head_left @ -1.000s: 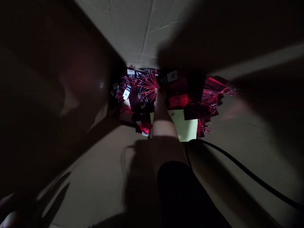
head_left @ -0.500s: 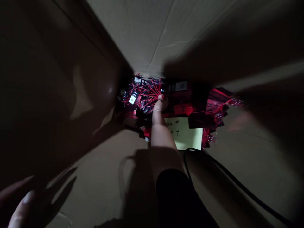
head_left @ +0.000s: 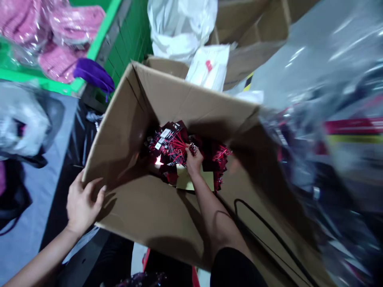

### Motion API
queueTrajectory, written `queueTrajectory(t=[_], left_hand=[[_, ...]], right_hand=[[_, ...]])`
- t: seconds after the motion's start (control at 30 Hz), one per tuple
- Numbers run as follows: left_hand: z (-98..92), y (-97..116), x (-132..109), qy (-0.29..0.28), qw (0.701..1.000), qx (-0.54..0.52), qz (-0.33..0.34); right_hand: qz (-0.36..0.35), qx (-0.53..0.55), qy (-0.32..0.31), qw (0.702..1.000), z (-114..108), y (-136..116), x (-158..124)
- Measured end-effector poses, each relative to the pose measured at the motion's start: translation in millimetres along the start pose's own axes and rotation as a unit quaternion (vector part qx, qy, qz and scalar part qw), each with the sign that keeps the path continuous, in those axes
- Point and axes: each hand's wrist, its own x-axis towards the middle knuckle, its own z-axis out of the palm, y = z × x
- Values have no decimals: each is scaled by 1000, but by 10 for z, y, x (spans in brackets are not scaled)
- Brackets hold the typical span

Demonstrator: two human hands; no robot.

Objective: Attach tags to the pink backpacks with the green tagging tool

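Observation:
Deep inside a large cardboard box (head_left: 155,223), my right hand (head_left: 194,160) is closed around the gathered red strings of a bunch of black hang tags (head_left: 166,137). White labels show on several of these tags, which fan out to the left of the hand. A yellowish paper sheet (head_left: 208,179) lies under my right wrist, among more dark and red tags (head_left: 220,157) on the box bottom. My left hand (head_left: 83,201) grips the box's left rim, its fingers bent over the edge.
A green crate (head_left: 112,20) with pink items in clear bags (head_left: 68,24) stands at upper left, a purple pouch (head_left: 94,75) at its corner. White bags (head_left: 182,28) lie behind the box. A black cord (head_left: 269,227) runs along the box's right side. Blurred clear plastic (head_left: 314,167) fills the right.
My view has drawn back and up from inside the box, so its rim and surroundings show. The bunch of tags has been lifted a little by my right hand. My left hand now shows on the rim.

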Motion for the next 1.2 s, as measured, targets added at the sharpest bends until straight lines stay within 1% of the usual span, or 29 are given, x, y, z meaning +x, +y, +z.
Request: queueTrajectory(t=[0.07, 0.1, 0.13, 0.17, 0.2, 0.23, 0.3, 0.33, 0.4, 0.43, 0.47, 0.53, 0.6, 0.7, 0.8, 0.9, 1.0, 1.07, 1.13, 1.2], left_hand=[[-69, 33, -16, 25, 999, -5, 25], [-142, 76, -32, 39, 998, -14, 41], [-250, 143, -51, 55, 996, -33, 61], [-398, 235, -71, 77, 991, -62, 86], [-589, 347, -87, 103, 983, -100, 111], [-818, 473, -99, 135, 971, -141, 136], [-1356, 728, -107, 205, 941, -209, 168], [-1637, 835, -107, 233, 929, -227, 174], [-2146, 973, -121, 270, 917, -235, 175], [-2351, 1000, -147, 283, 916, -226, 173], [-2516, 1001, -194, 292, 917, -211, 172], [-2731, 950, -363, 301, 925, -167, 162], [-2835, 874, -625, 303, 937, -123, 123], [-2920, 780, -1104, 323, 943, -81, 16], [-3035, 683, -1614, 331, 939, -46, -83], [-3190, 555, -2218, 322, 931, -23, -168], [-3311, 449, -2956, 319, 913, -6, -254], [-3340, 404, -3493, 322, 893, 7, -316], [-3329, 358, -4049, 331, 865, 23, -376], [-3296, 294, -4632, 343, 833, 35, -433]], right_hand=[[-39, 1, -20, 999, -265, -573, -216], [-57, 1, -29, 998, -398, -872, -335], [-77, 0, -39, 996, -527, -1172, -458], [-96, -1, -49, 994, -652, -1472, -583], [-116, -4, -57, 992, -770, -1766, -708], [-136, -6, -68, 988, -881, -2052, -832], [-176, -11, -97, 980, -1071, -2588, -1070], [-196, -14, -115, 974, -1149, -2835, -1183], [-235, -19, -157, 959, -1268, -3277, -1393], [-251, -21, -177, 951, -1307, -3469, -1491], [-264, -24, -194, 944, -1334, -3642, -1584], [-280, -27, -232, 931, -1349, -3930, -1763], [-288, -22, -278, 916, -1317, -4151, -1942], [-308, -9, -370, 876, -1200, -4400, -2242], [-340, -8, -463, 818, -1031, -4597, -2620], [-359, -2, -554, 751, -840, -4733, -3121], [-347, 1, -644, 682, -656, -4775, -3765], [-335, -4, -697, 634, -548, -4747, -4277], [-325, -10, -744, 584, -459, -4681, -4859], [-324, -17, -783, 531, -392, -4586, -5506]])
